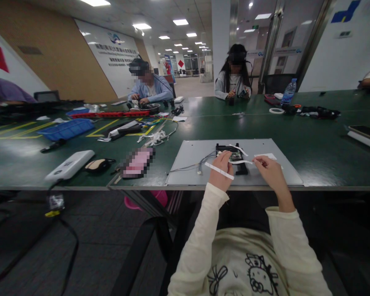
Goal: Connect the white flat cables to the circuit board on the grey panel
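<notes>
On a grey board (185,164) lies a black frame with a green circuit board (235,156), grey wires (200,161) trailing off its left side. My left hand (220,172) is closed over the frame's left part, fingertips partly hidden. Across the back of that hand runs a white strip (218,170). A second white strip (242,162), tape-like, stretches between my hands over the frame; my right hand (269,169) pinches its right end. Another short white strip (239,149) sticks up at the frame's upper right. Behind my right hand is a white piece (267,156), partly covered.
To the left lie a pink phone-like object (138,163), a mouse (99,165), a white power strip (70,165), tangled white strips (157,138) and a blue tray (66,129). A white roll (276,110) and a bottle (289,91) stand farther right. Two people work across the table.
</notes>
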A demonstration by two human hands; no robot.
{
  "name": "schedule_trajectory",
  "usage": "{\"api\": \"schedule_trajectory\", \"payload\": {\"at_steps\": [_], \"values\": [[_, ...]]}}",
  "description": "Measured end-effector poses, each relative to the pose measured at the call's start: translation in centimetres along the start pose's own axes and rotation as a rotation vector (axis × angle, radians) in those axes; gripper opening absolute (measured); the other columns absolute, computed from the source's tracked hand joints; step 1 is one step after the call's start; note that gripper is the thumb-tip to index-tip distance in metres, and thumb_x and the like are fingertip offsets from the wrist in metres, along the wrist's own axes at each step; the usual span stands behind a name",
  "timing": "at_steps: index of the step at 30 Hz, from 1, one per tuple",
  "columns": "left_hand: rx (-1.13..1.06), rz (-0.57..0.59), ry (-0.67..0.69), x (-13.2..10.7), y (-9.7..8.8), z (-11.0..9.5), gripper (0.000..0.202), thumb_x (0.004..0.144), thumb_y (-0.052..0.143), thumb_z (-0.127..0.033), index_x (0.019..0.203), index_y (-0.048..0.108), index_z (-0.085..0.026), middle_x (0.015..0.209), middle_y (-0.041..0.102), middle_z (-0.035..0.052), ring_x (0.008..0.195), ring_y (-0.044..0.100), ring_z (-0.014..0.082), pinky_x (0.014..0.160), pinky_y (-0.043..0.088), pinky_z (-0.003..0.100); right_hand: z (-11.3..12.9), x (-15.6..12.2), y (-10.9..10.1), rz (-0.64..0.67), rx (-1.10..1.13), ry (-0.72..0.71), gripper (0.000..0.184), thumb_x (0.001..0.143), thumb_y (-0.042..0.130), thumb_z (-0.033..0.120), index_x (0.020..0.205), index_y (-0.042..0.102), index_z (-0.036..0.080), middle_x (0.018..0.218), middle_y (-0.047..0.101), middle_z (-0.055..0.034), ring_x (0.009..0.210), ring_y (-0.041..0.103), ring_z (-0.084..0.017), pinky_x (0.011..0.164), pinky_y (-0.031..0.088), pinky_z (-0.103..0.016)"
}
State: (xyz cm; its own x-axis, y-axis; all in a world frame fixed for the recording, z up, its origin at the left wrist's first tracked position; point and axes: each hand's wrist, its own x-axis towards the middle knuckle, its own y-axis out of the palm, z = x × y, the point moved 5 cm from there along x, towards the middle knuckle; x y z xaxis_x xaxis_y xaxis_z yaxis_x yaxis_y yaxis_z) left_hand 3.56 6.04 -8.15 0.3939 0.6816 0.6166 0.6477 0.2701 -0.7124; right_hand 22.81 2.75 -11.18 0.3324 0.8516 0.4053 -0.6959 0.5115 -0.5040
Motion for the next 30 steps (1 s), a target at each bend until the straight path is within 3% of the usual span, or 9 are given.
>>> {"api": "schedule_trajectory", "payload": {"at_steps": [7,11,14,18,23,30], "values": [[0.004,0.014,-0.045,-0.6,-0.1,-0.2,0.053,0.075,0.04,0.001,0.123,0.056,-0.015,0.129,0.061,0.0094,0.126,0.052,0.0177,0.111,0.041,0.034,-0.5,0.3,0.8,-0.042,-0.208,-0.085,0.031,0.086,0.045,0.04,0.076,0.064,0.017,0.08,0.066,-0.0085,0.072,0.056,-0.02,0.073,0.041,-0.032],[-0.014,0.021,-0.029,-0.9,0.2,-0.8,0.048,0.08,0.039,-0.003,0.123,0.056,-0.015,0.128,0.061,0.01,0.123,0.055,0.0189,0.109,0.043,0.036,-0.5,0.2,1.1,-0.042,-0.264,-0.095,0.029,0.087,0.046,0.039,0.075,0.062,0.018,0.079,0.064,-0.0085,0.068,0.055,-0.019,0.071,0.042,-0.032],[-0.004,0.049,0.016,-1.3,1.1,-1.9,0.041,0.084,0.042,-0.008,0.123,0.056,-0.012,0.124,0.063,0.012,0.117,0.058,0.0196,0.105,0.045,0.034,-0.5,0.2,1.3,-0.047,-0.292,-0.092,0.027,0.086,0.048,0.039,0.075,0.062,0.018,0.079,0.062,-0.0084,0.068,0.055,-0.019,0.07,0.042,-0.032],[0.081,0.103,0.012,-2.0,2.4,-2.8,0.034,0.089,0.045,-0.017,0.121,0.056,-0.014,0.121,0.064,0.0126,0.111,0.061,0.0219,0.104,0.044,0.04,-0.7,0.2,1.6,-0.046,-0.332,-0.084,0.024,0.085,0.054,0.039,0.075,0.061,0.018,0.081,0.062,-0.0085,0.071,0.055,-0.019,0.073,0.043,-0.032],[0.146,0.131,0.032,-2.5,3.1,-3.0,0.026,0.093,0.042,-0.021,0.11,0.06,-0.015,0.111,0.068,0.012,0.11,0.062,0.0225,0.106,0.039,0.044,-0.7,0.0,1.9,-0.052,-0.404,-0.082,0.021,0.084,0.056,0.039,0.08,0.06,0.019,0.085,0.061,-0.0085,0.075,0.055,-0.02,0.075,0.042,-0.033],[0.156,0.112,0.007,-2.6,3.5,-2.9,0.03,0.094,0.041,-0.022,0.114,0.061,-0.013,0.118,0.067,0.0135,0.116,0.06,0.023,0.11,0.034,0.047,-0.4,-0.2,2.0,-0.074,-0.413,-0.06,0.015,0.083,0.055,0.032,0.086,0.059,0.018,0.09,0.057,-0.0096,0.08,0.053,-0.021,0.077,0.042,-0.033]]}}
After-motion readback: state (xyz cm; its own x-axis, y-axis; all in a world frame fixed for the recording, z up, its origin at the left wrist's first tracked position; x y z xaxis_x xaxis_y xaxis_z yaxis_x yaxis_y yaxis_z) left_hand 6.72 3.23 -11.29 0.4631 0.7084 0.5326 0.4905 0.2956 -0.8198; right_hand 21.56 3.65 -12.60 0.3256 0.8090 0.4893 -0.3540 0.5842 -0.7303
